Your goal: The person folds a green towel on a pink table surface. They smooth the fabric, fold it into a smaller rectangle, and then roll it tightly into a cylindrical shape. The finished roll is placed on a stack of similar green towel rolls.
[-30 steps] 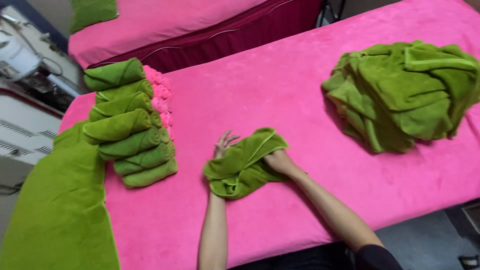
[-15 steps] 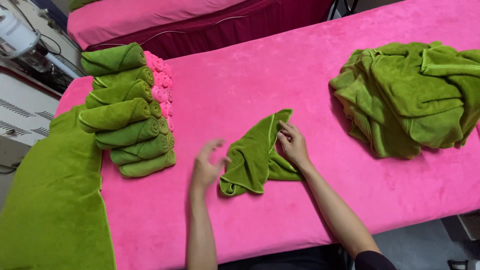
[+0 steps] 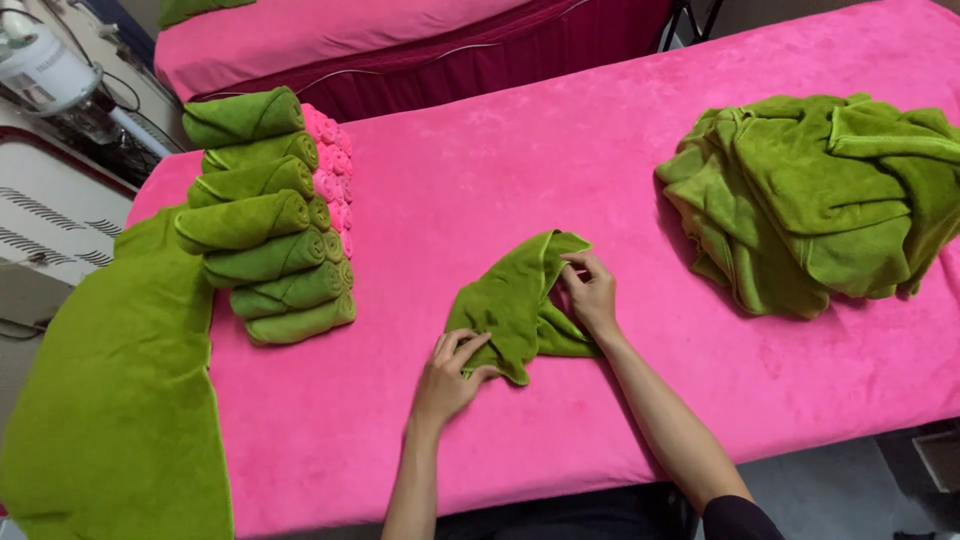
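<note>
A small green towel (image 3: pixel 510 300) lies crumpled in a rough triangle on the pink bed cover (image 3: pixel 480 180). My left hand (image 3: pixel 449 370) pinches its near left corner with the fingertips. My right hand (image 3: pixel 590 290) rests on the towel's right side, fingers gripping a fold near the top edge. Both forearms reach in from the bottom of the view.
A stack of rolled green towels (image 3: pixel 262 225) sits at the left, with rolled pink ones (image 3: pixel 333 175) behind it. A big heap of loose green towels (image 3: pixel 820 195) lies at the right. A flat green cloth (image 3: pixel 110 380) covers the left end. A second pink bed (image 3: pixel 330 35) stands behind.
My left hand came down from the air and took the towel's near corner. The towel has been spread flatter and wider. My right hand stayed on its right side.
</note>
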